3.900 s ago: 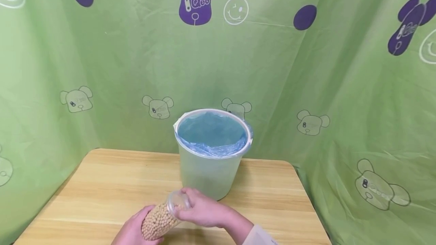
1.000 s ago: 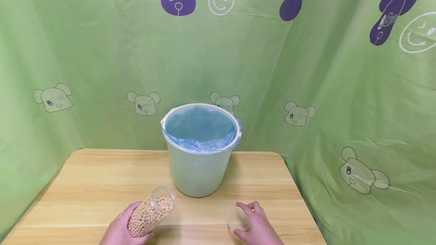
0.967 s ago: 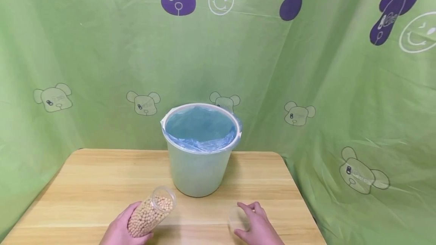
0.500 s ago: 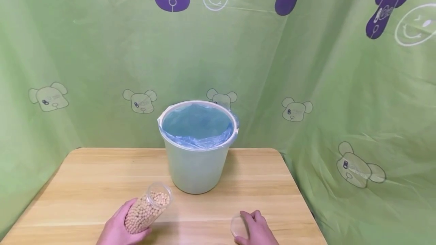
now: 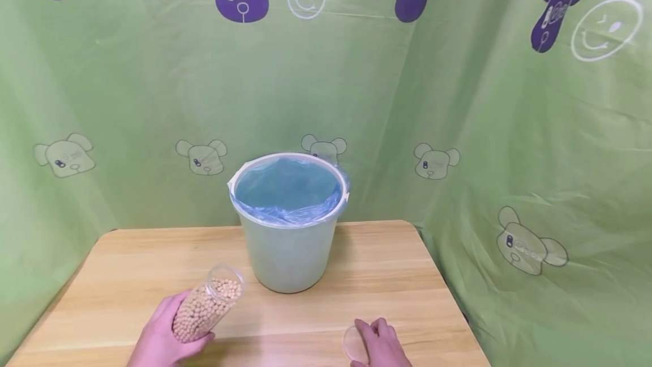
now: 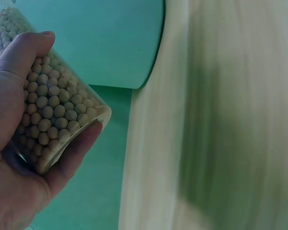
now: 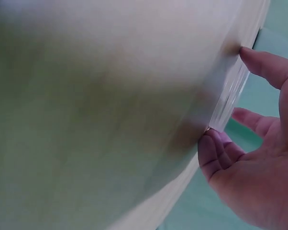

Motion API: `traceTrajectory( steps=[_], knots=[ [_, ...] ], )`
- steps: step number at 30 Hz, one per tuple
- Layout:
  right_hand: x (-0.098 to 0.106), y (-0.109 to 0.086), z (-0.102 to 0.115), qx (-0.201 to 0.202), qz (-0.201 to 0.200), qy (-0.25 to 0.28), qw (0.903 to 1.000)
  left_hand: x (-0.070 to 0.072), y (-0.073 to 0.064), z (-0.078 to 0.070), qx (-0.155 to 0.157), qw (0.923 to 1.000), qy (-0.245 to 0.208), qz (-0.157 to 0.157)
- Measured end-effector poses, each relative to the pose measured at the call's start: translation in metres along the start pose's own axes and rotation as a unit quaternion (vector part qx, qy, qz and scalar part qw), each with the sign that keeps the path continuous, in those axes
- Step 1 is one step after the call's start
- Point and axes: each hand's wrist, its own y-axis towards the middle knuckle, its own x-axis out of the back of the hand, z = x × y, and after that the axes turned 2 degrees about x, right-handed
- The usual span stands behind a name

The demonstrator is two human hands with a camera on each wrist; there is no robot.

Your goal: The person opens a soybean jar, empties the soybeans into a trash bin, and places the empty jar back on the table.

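Clear plastic fills the grip of the left hand (image 5: 164, 330), lower left in the head view: its digits curl round a jar (image 5: 200, 311), one lying across the side and another under the base in the left wrist view. The jar tilts, uncapped mouth toward the upper right, with pale round beans (image 6: 53, 103) filling it up into the neck. Lower right of centre, the right hand (image 5: 383, 347) pinches a round clear lid (image 5: 354, 345) by its edge (whether it touches the table (image 5: 127, 265) I cannot tell).

Farther out, at centre, a pale bucket (image 5: 287, 256) stands on the wood, a blue bag (image 5: 287, 217) lining it and folded over the rim. Behind hangs a green curtain (image 5: 326, 84). At the top, left of centre, its purple bear (image 5: 229, 7) reads "Qee"; print on the outlined bears (image 5: 437, 166) is too faint to read.
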Motion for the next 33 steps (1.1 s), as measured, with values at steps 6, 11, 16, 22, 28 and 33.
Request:
traceTrajectory(
  steps=[6,11,16,22,28,33],
  knots=[
    [0.006,0.000,0.003,-0.003,0.019,-0.002,0.9998,0.010,0.011,-0.003,0.001,1.0000,0.007,-0.006],
    [0.032,0.005,0.018,-0.037,0.020,-0.004,0.9991,0.019,0.023,-0.011,0.011,0.9999,0.011,0.006],
    [0.072,0.018,0.031,-0.039,-0.015,0.014,0.9990,0.028,0.035,-0.019,0.014,0.9995,0.021,0.022],
    [0.117,0.051,0.039,-0.022,-0.024,0.069,0.9971,0.039,0.049,-0.025,0.002,0.9995,0.027,0.014],
    [0.165,0.077,0.061,0.020,-0.035,0.088,0.9953,0.041,0.059,-0.035,-0.008,0.9996,0.025,0.010],
    [0.196,0.097,0.081,0.064,-0.052,0.094,0.9921,0.042,0.067,-0.044,-0.009,0.9997,0.020,0.011]
  ],
)
